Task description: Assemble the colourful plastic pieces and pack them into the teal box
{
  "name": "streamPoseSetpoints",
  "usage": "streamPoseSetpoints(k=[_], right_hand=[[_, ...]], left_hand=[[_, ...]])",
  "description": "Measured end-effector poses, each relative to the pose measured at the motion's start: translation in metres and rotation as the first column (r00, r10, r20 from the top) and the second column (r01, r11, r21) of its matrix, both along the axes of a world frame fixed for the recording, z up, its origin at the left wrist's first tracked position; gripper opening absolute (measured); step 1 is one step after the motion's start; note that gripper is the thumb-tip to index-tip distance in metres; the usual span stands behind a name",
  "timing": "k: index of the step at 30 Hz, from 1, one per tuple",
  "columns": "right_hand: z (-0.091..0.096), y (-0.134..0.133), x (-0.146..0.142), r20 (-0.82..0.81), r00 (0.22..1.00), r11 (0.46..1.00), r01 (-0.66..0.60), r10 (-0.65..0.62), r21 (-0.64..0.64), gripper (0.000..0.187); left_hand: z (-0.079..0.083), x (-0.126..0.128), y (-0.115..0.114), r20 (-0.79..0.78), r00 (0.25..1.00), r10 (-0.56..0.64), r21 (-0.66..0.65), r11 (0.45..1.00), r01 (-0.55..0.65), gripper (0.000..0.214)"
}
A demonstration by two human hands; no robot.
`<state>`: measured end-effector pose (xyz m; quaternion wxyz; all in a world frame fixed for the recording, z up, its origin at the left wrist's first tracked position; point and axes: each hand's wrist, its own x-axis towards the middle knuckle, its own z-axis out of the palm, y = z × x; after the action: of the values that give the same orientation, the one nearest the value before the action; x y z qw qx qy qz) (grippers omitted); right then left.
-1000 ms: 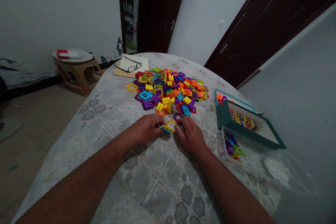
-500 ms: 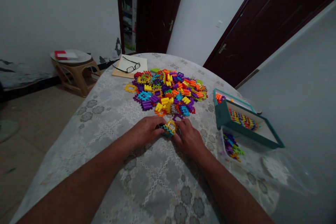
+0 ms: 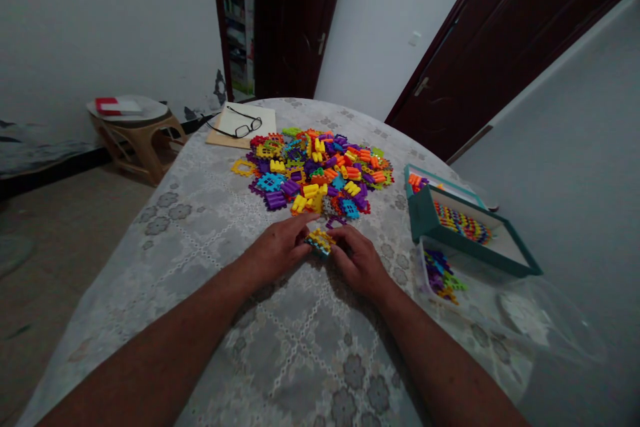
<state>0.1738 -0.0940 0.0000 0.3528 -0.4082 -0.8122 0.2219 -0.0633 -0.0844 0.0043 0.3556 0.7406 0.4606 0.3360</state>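
Between my hands, near the middle of the table, is a small assembly of yellow and teal interlocking building pieces. My left hand grips its left side, thumb below and index finger stretched out over the top. On the right side, my right hand pinches it between thumb and fingers. A purple frame-shaped piece lies just beyond the assembly. Farther off spreads a heap of colourful plastic building pieces, with flat toothed squares and ribbed tubes in yellow, purple, orange and blue.
Glasses rest on a pale board at the far left of the patterned tablecloth. To the right stand a green box with coloured beads and a clear plastic container holding more pieces. A stool stands beyond the table's left edge.
The assembly has been turned, so its yellow face now lies flatter and less of it shows. My left index finger has lifted and straightened. The camera view has shifted slightly.
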Motion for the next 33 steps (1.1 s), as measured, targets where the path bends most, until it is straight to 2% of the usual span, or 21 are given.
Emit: streamPoseSetpoints(k=[3,6,9,12,14,17,19,21,24,27,30,33], right_hand=[[0.003,-0.001,0.003,0.01,0.998,0.997,-0.066,0.066,-0.027,0.023],[0.0,0.001,0.005,-0.021,0.999,0.997,-0.047,0.046,-0.065,0.026],[-0.01,0.009,0.008,-0.002,0.988,0.988,0.154,-0.154,-0.007,0.026],[-0.02,0.019,0.011,0.155,0.906,0.917,0.375,-0.393,0.137,0.024],[-0.024,0.024,0.01,0.287,0.831,0.878,0.437,-0.477,0.195,0.024],[-0.024,0.029,0.009,0.4,0.756,0.855,0.472,-0.519,0.217,0.027],[-0.023,0.033,0.009,0.406,0.758,0.859,0.473,-0.51,0.196,0.03],[-0.021,0.034,0.011,0.353,0.799,0.872,0.466,-0.487,0.149,0.033],[-0.019,0.032,0.014,0.193,0.896,0.914,0.407,-0.4,0.004,0.028],[-0.015,0.023,0.014,0.035,0.958,0.95,0.288,-0.286,-0.121,0.017],[-0.01,0.016,0.011,-0.008,0.984,0.976,0.173,-0.176,-0.13,0.012],[-0.003,0.012,0.009,0.035,0.998,0.997,0.048,-0.045,-0.065,0.016]], left_hand=[[-0.004,-0.002,0.002,-0.034,0.999,-0.037,0.059,0.998,0.039,0.032],[-0.007,-0.003,0.003,-0.065,0.993,-0.095,0.066,0.993,0.099,0.024],[-0.006,-0.002,0.003,-0.08,0.988,-0.133,0.06,0.989,0.138,0.021],[-0.004,0.0,0.001,-0.086,0.987,-0.133,0.061,0.988,0.138,0.016],[-0.002,0.001,0.0,-0.093,0.987,-0.129,0.059,0.989,0.134,0.015],[-0.001,0.001,-0.001,-0.089,0.988,-0.127,0.061,0.989,0.133,0.014],[0.0,0.002,-0.001,-0.073,0.99,-0.123,0.06,0.99,0.128,0.015],[0.0,0.002,-0.001,-0.068,0.991,-0.119,0.055,0.991,0.123,0.016],[0.001,0.002,-0.001,-0.118,0.986,-0.114,0.056,0.991,0.121,0.016],[-0.001,0.003,-0.001,-0.187,0.976,-0.107,0.067,0.99,0.121,0.016],[-0.004,0.003,0.0,-0.214,0.971,-0.105,0.097,0.987,0.128,0.02],[-0.008,0.003,0.0,-0.22,0.974,-0.052,0.152,0.985,0.087,0.027]])
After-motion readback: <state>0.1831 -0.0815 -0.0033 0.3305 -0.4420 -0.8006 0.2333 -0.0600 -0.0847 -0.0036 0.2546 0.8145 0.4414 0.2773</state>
